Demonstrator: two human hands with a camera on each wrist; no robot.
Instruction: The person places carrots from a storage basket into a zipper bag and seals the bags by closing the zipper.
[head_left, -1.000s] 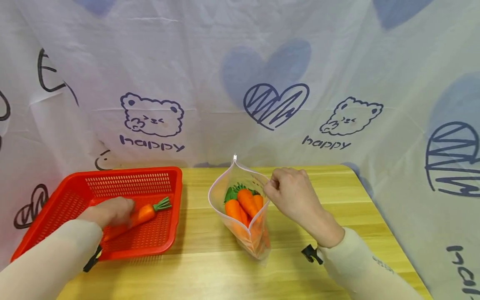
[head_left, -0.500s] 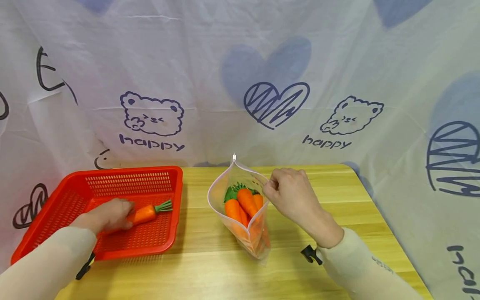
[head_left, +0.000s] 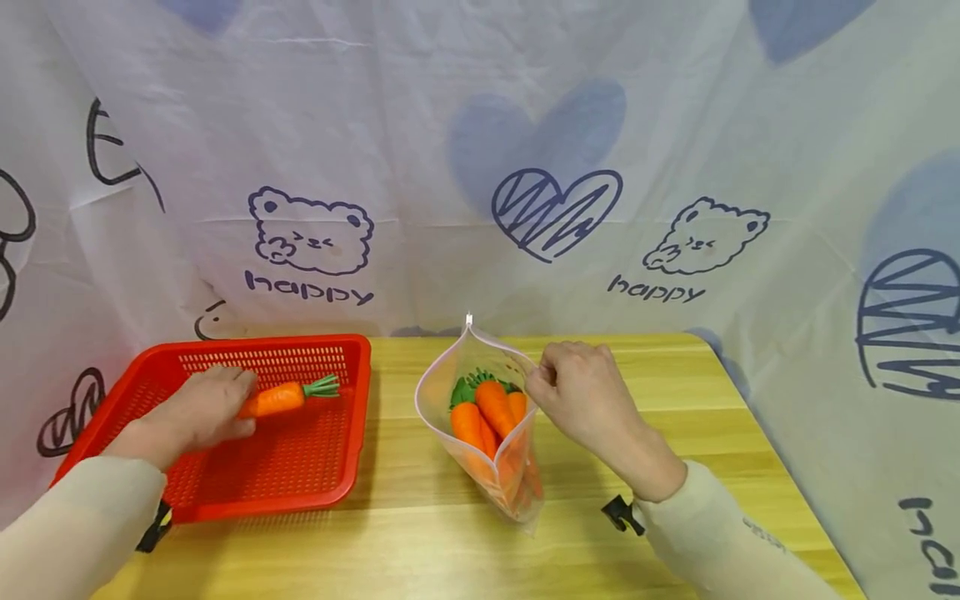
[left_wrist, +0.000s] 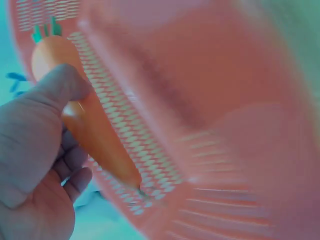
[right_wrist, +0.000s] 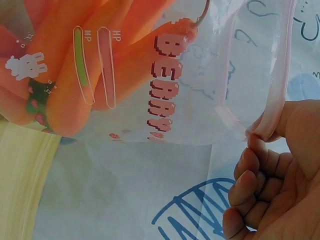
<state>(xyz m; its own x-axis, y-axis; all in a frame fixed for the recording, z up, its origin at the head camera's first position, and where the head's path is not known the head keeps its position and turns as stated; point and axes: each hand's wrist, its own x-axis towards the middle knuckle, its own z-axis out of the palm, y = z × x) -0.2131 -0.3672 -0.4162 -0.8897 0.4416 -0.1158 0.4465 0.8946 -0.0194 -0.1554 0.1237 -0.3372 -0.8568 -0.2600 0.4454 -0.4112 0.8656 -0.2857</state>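
My left hand (head_left: pixel 206 407) grips an orange carrot (head_left: pixel 279 400) with a green stem, over the red basket. In the left wrist view the thumb lies across the carrot (left_wrist: pixel 95 130), near its stem end, with fingers curled behind it. At the right, my right hand (head_left: pixel 588 396) pinches the rim of a clear zip bag (head_left: pixel 435 392) between thumb and forefinger. The bag's mouth gapes, and several carrots (head_left: pixel 495 406) with green tops fill it. Pink "BERRY" lettering on the bag (right_wrist: pixel 165 82) shows in the right wrist view.
The red perforated basket (head_left: pixel 363 417) stands at the left of the wooden table (head_left: pixel 420 550). A white sheet (head_left: pixel 420 167) printed with hearts and bears hangs behind and along both sides. Black buckles (head_left: pixel 621 514) hang at the sleeves.
My left hand has closed on the carrot in the basket and lifted it up and slightly away. The right hand stays at the bag's rim.
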